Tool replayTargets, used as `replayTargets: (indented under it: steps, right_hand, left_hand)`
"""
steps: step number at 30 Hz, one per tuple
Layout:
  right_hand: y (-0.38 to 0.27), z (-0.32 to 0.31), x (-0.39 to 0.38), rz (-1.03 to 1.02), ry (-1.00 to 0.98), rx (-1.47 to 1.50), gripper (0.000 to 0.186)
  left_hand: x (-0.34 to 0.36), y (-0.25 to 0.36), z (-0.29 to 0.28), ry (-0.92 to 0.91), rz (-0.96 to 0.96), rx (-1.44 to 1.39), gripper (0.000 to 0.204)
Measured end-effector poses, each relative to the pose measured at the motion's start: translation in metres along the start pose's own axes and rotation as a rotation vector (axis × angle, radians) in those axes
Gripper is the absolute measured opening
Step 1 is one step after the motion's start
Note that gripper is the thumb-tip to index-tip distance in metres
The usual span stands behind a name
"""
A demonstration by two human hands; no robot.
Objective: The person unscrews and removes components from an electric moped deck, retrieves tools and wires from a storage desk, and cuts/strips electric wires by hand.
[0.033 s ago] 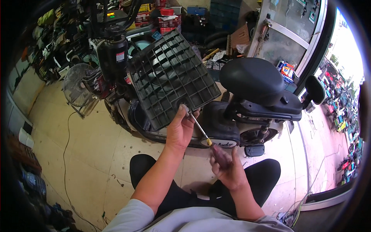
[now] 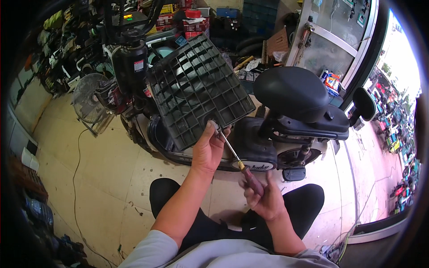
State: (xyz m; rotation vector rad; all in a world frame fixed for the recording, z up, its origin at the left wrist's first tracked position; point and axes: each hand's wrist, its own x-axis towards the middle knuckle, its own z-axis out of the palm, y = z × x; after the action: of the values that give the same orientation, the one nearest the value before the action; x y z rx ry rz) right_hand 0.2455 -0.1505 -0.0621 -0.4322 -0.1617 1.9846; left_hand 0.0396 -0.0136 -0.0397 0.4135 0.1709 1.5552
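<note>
A black plastic panel (image 2: 200, 100) with a grid of ribs stands tilted up in front of me. My left hand (image 2: 208, 151) is closed on its lower edge, with the thumb on the ribbed side and the fingers partly hidden behind. In my right hand (image 2: 269, 199) is a screwdriver (image 2: 253, 179) with a dark red handle and a steel shaft. The shaft slants up and left to the panel's edge beside my left fingers. Its tip is hidden there. Behind the panel stands an electric scooter (image 2: 254, 142) with a black seat (image 2: 292, 93).
A floor fan (image 2: 89, 99) stands at the left, its cable (image 2: 77, 178) trailing over the tiled floor (image 2: 111, 178). Boxes (image 2: 196, 24) and piled parts fill the back. A glass door (image 2: 319, 51) is at the right, with a scooter mirror (image 2: 364, 103) near it.
The fingers of my right hand have shifted slightly around the screwdriver handle, which looks turned a little. My left hand and the panel have stayed put.
</note>
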Motion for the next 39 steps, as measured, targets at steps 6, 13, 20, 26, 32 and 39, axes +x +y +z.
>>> replayTargets:
  steps: [6,13,20,26,32,39]
  right_hand:
    - [0.029,-0.001,0.006,-0.414,0.267,-0.453,0.046]
    - [0.008,-0.036,0.003,-0.022,0.067,-0.234,0.049]
    - [0.005,0.006,0.002,-0.029,0.260,-0.243,0.042]
    - [-0.006,0.016,0.015,-0.006,0.149,-0.675,0.043]
    - [-0.036,0.069,0.044,0.136,-0.033,-1.200,0.034]
    - [-0.058,0.062,0.071,0.117,-0.062,-1.478,0.020]
  left_hand:
    - [0.001,-0.008,0.002,0.004,-0.008,0.001,0.035]
    - [0.001,-0.011,0.008,0.019,-0.011,-0.015,0.036]
    - [0.002,-0.012,0.004,0.006,-0.011,-0.001,0.035]
    - [-0.003,-0.013,0.005,0.001,-0.047,0.028,0.033]
    - [-0.012,-0.013,0.004,0.010,-0.075,0.081,0.027]
    - [-0.014,-0.014,0.010,0.039,-0.132,0.077,0.022]
